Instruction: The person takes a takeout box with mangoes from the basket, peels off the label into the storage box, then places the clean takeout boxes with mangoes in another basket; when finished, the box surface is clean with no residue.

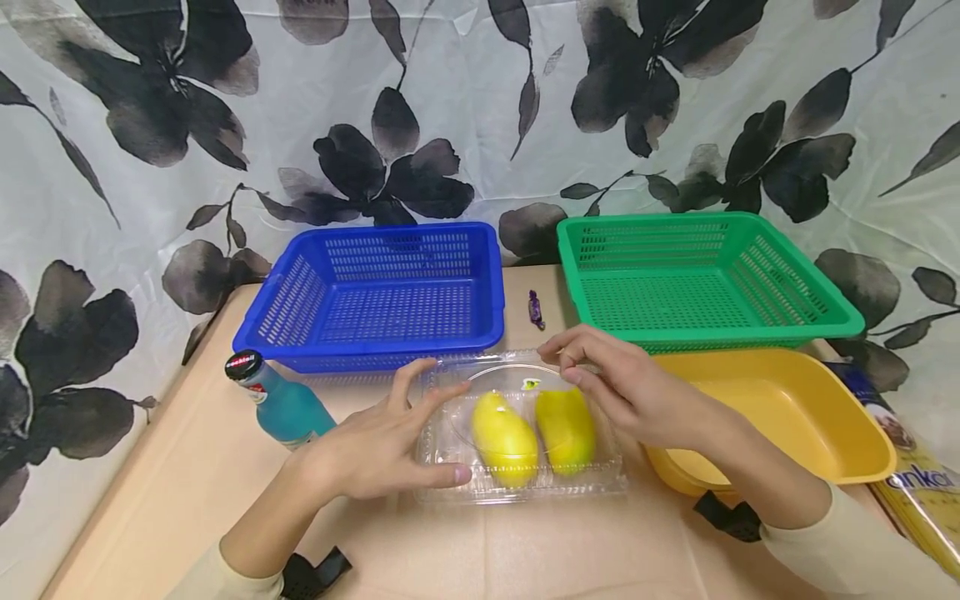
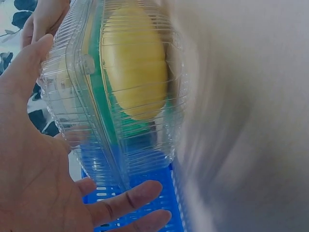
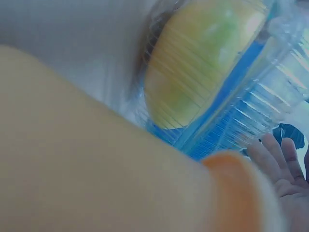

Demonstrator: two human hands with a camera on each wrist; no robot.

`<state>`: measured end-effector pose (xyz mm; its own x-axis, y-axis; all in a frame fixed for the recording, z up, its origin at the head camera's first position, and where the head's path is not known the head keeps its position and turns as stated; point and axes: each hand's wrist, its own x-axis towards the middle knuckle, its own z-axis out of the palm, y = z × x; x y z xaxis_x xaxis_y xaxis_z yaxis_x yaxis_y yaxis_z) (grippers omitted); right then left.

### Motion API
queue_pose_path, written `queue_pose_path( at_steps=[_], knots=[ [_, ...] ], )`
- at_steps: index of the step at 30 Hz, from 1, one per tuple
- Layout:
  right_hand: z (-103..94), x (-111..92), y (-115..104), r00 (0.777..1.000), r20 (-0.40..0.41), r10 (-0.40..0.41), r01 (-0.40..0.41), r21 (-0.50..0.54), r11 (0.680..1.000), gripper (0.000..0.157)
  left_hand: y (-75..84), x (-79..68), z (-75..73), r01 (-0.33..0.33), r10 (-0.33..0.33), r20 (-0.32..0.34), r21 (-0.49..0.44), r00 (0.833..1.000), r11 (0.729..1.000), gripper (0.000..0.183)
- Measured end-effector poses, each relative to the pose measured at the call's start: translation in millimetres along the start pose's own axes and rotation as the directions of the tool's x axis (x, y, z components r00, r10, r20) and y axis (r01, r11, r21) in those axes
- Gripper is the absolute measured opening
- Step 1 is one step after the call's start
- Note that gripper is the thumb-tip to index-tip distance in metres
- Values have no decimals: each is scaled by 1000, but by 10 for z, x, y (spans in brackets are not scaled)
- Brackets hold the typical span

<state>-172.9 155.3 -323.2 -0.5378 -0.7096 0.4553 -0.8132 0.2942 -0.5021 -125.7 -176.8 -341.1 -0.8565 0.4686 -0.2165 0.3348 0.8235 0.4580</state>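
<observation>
Clear container [image 1: 530, 398]: on the table [image 1: 570, 550], between the two hands.
Yellow fruits: left one [image 1: 504, 442] and right one [image 1: 566, 433] side by side inside, under the plastic.
Left hand [image 1: 382, 446]: fingers spread at the container's left side, gripping nothing.
Right hand [image 1: 630, 383]: fingers bent at the far right corner; whether they pinch the rim, I cannot tell.
Lid [image 1: 487, 375]: lies over the base; the step in hand looks like working its rim, though pressing down or prising up is unclear.
Next move: seems to call for the left hand steadying the box while the right works the rim, lightly, as thin plastic may flex or skid.
Neighbours: blue basket [image 1: 367, 348] and green basket [image 1: 712, 340] beyond, bottle [image 1: 292, 412] to the left.
</observation>
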Motion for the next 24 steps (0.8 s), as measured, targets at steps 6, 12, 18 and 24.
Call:
queue_pose_path(
  at_steps=[6, 12, 18, 24],
  knots=[
    [-116, -74, -51, 991, 68, 116, -125, 149, 981, 21, 1, 22, 8, 24, -24, 14, -6, 1000, 1000, 90],
    [-210, -115, -68, 976, 132, 176, -206, 263, 943, 21, -16, 8, -15, 27, -27, 25, -16, 999, 1000, 89],
    [-360, -216, -61, 972, 136, 190, -213, 182, 960, 24, -18, -2, -14, 30, -30, 30, -20, 999, 999, 89],
    [-514, -365, -12, 973, 121, 196, -211, 121, 970, 29, -16, 12, -5, 17, -16, 26, -28, 1000, 999, 88]
  ],
)
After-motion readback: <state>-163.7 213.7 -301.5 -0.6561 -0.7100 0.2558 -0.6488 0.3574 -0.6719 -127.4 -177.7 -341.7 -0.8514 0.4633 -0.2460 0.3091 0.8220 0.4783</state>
